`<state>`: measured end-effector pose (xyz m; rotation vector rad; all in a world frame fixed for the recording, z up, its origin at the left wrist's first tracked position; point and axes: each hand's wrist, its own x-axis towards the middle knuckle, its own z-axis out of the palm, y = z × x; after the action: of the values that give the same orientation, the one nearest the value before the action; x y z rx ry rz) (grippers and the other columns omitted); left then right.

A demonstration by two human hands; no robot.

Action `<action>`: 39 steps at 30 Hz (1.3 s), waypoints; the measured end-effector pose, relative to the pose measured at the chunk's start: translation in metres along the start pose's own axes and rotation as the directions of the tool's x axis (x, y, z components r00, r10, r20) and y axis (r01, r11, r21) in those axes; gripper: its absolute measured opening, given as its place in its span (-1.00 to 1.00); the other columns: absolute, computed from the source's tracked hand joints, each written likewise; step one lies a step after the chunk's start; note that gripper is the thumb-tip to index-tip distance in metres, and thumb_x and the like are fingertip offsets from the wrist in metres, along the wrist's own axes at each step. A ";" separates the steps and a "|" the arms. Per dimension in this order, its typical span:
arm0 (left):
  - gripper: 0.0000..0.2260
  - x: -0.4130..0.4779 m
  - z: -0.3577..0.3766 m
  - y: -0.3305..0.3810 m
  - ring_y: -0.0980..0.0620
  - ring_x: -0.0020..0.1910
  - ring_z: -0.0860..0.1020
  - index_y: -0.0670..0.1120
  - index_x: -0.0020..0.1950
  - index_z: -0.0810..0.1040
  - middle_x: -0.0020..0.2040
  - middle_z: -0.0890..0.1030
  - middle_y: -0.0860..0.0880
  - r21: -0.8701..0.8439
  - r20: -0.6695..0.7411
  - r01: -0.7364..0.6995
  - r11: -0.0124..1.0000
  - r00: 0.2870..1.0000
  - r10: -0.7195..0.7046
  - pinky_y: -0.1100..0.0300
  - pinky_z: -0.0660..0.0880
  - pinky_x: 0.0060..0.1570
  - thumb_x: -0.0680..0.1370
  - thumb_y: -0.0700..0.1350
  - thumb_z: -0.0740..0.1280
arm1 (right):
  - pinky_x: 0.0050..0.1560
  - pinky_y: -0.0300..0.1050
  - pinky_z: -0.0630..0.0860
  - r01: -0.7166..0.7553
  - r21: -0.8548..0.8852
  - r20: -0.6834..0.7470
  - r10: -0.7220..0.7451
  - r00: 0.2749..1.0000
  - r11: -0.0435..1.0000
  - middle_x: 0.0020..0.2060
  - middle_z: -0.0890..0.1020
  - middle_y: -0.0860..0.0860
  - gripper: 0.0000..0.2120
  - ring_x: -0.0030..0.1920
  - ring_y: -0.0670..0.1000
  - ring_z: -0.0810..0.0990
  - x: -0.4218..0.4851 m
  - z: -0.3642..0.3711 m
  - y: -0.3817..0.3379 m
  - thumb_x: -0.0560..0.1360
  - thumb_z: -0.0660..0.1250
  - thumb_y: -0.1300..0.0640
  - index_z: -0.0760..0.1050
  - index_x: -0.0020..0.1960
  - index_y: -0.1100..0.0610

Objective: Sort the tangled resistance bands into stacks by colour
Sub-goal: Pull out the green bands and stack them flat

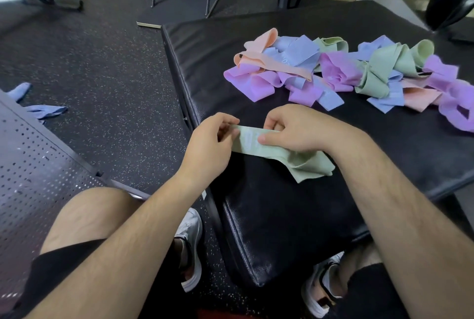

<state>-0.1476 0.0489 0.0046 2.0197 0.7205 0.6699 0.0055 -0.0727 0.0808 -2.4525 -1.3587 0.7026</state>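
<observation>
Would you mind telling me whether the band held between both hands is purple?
No, the band pinched by the left hand and right hand is pale green.

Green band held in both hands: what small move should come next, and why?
Probably slide the right hand along the green band to smooth it flat. Both it and the left hand pinch the band near one end, while the other end lies folded and crumpled on the black mat, not ready to stack.

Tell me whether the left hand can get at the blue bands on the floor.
Probably not at once: the left hand pinches the green band, and the blue bands lie low on the floor beyond the perforated bench.
</observation>
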 end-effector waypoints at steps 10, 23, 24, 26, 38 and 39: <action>-0.72 -0.010 0.008 -0.004 0.00 0.10 0.42 -0.18 0.28 0.57 0.16 0.49 -0.08 0.334 -0.034 -0.176 0.926 0.979 0.199 0.21 0.39 0.19 0.59 -0.30 0.26 | -0.08 0.01 0.55 -0.064 -0.021 -0.055 0.063 0.996 0.998 -0.12 0.58 -0.10 -0.77 -0.12 -0.01 0.59 0.003 0.021 0.003 0.52 0.41 -0.14 0.50 -0.07 0.00; -0.89 -0.021 0.019 -0.001 -0.09 -0.14 0.44 -0.12 -0.05 0.53 -0.06 0.52 -0.02 0.401 0.135 -0.428 0.810 0.902 0.410 -0.13 0.47 -0.17 0.56 -0.15 0.22 | -0.22 -0.13 0.48 -0.073 0.034 0.016 0.073 0.997 0.997 -0.16 0.60 -0.13 -0.77 -0.22 -0.09 0.57 -0.006 0.006 0.003 0.48 0.46 -0.14 0.58 -0.05 0.01; -0.88 -0.021 0.020 -0.001 -0.08 -0.14 0.44 -0.12 -0.05 0.53 -0.06 0.52 -0.01 0.407 0.131 -0.424 0.809 0.904 0.407 -0.13 0.47 -0.17 0.56 -0.14 0.21 | -0.26 -0.14 0.45 -0.087 0.031 0.032 0.086 0.996 0.996 -0.25 0.58 -0.12 -0.74 -0.28 -0.07 0.54 -0.006 0.002 0.003 0.47 0.47 -0.14 0.59 -0.11 0.05; -0.87 -0.021 0.020 0.000 -0.07 -0.13 0.44 -0.11 -0.04 0.53 -0.05 0.52 0.00 0.409 0.127 -0.409 0.816 0.911 0.393 -0.13 0.47 -0.17 0.56 -0.13 0.20 | -0.35 -0.14 0.34 -0.116 0.020 0.055 0.115 0.992 0.993 -0.41 0.46 -0.09 -0.62 -0.40 -0.03 0.41 -0.007 -0.002 0.004 0.46 0.48 -0.16 0.49 -0.29 0.10; -0.80 -0.027 0.018 0.006 0.08 -0.04 0.38 0.03 0.00 0.51 0.00 0.44 0.14 0.421 0.156 -0.384 0.822 0.923 0.351 0.03 0.44 -0.01 0.53 0.13 0.31 | -0.29 -0.12 0.34 -0.204 -0.182 0.081 0.222 0.972 0.962 -0.34 0.53 -0.01 -0.63 -0.32 0.01 0.45 -0.028 -0.022 0.009 0.48 0.41 -0.20 0.51 -0.21 0.11; -0.81 -0.028 0.018 0.006 0.08 -0.03 0.37 0.04 0.02 0.52 0.01 0.44 0.14 0.424 0.156 -0.383 0.820 0.923 0.351 0.03 0.43 0.00 0.53 0.13 0.31 | -0.27 -0.11 0.35 -0.205 -0.203 0.063 0.222 0.973 0.957 -0.34 0.55 -0.04 -0.62 -0.31 0.00 0.47 -0.029 -0.022 0.009 0.47 0.42 -0.21 0.52 -0.20 0.11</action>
<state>-0.1532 0.0174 -0.0042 2.6413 0.4679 0.6894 0.0105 -0.1016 0.1034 -2.7870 -1.2574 0.7618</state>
